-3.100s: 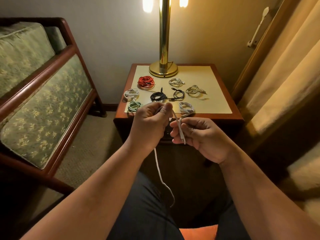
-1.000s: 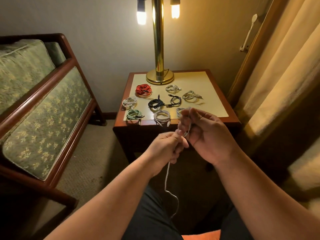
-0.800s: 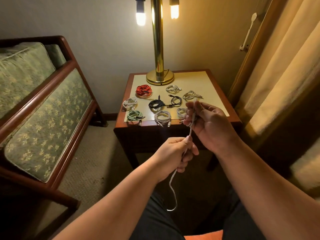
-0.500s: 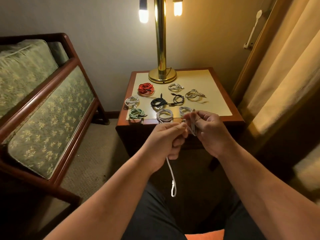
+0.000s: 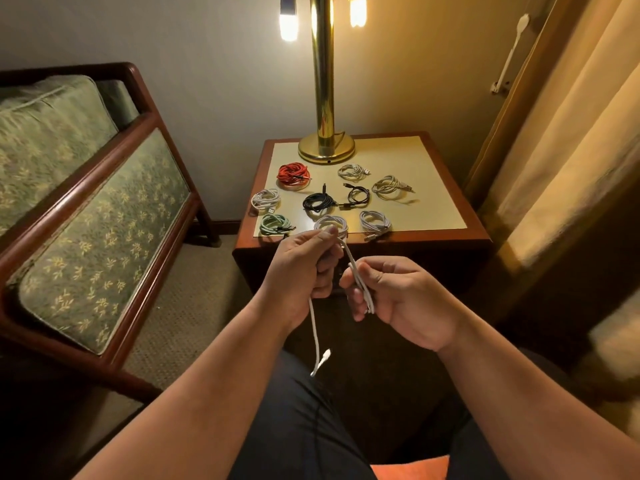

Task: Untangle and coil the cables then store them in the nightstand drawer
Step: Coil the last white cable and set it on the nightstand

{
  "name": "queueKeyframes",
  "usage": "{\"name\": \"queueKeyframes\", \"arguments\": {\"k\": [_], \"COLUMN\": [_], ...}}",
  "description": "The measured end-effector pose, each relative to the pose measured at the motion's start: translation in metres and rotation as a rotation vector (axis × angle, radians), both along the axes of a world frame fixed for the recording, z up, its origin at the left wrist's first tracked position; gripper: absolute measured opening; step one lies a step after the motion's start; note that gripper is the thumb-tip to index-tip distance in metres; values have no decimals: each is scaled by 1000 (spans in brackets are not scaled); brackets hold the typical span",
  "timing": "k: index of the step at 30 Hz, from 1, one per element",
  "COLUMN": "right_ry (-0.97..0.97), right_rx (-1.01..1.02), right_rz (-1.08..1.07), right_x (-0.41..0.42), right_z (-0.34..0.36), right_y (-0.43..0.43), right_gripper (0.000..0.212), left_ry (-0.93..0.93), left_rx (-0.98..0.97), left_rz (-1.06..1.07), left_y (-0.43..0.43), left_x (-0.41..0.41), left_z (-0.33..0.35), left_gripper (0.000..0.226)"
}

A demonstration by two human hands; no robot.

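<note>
Standing beside a green sofa (image 5: 86,209), the desk (image 5: 440,206) carries a brass lamp (image 5: 325,147) and several coiled cables (image 5: 317,202). In front of it the left hand (image 5: 301,271) and right hand (image 5: 408,299) each grip the white cable (image 5: 352,263), folded strands running between them, its plug end (image 5: 324,357) dangling below the left hand over the lap

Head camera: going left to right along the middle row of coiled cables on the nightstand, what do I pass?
White coil → thick black coil → thin black coil → pale grey coil, which lies a little farther back than the others.
</note>
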State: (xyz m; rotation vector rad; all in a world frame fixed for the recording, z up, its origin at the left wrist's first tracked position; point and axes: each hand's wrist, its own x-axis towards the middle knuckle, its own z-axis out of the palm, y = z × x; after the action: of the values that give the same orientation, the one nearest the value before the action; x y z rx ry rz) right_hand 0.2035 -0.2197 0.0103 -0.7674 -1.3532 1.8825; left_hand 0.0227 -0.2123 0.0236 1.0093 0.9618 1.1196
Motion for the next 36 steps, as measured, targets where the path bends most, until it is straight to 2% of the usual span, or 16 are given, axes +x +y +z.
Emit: {"name": "queueKeyframes", "arguments": {"k": [4,6,9,12,17,22,24,26,28,31,36], "right_ry": [211,283,367,387,197,73,-116,-320,-432,-451,-357], "right_rx": [-82,-111,-142,-149,-49,-10,90,202,255,216,143], "right_rz": [80,60,-63,-282,-572,-574,-614,-627,-541,-330,-125], "right_x": [2,2,0,0,7,14,11,10,12,12,7], "right_z": [8,13,22,29,18,0,-4,-5,-6,-8,-7], "right_y": [-5,-3,2,11,37,39,33,29,27,24,17], "right_gripper": [27,27,29,29,27,28,26,25,25,28,32], "left_ry": [11,10,39,230,451,572,589,524,363,188,305], "left_rx": [-24,-27,-67,-88,-1,72,119,139,94,65,185], "left_rz": [-31,-56,-92,-104,-154,-159,-190,-209,-189,-105,111], "left_y": [2,1,-4,-12,-20,-18,-19,-20,-18,-11,-4], "left_x": [1,4,17,30,43,42,38,34,26,10,2], "left_z": [-12,-17,-18,-17,-15,-15,-11,-2,7,14,-1], "left_gripper": [22,28,30,38,43,38,32,26,23,25,26]}}
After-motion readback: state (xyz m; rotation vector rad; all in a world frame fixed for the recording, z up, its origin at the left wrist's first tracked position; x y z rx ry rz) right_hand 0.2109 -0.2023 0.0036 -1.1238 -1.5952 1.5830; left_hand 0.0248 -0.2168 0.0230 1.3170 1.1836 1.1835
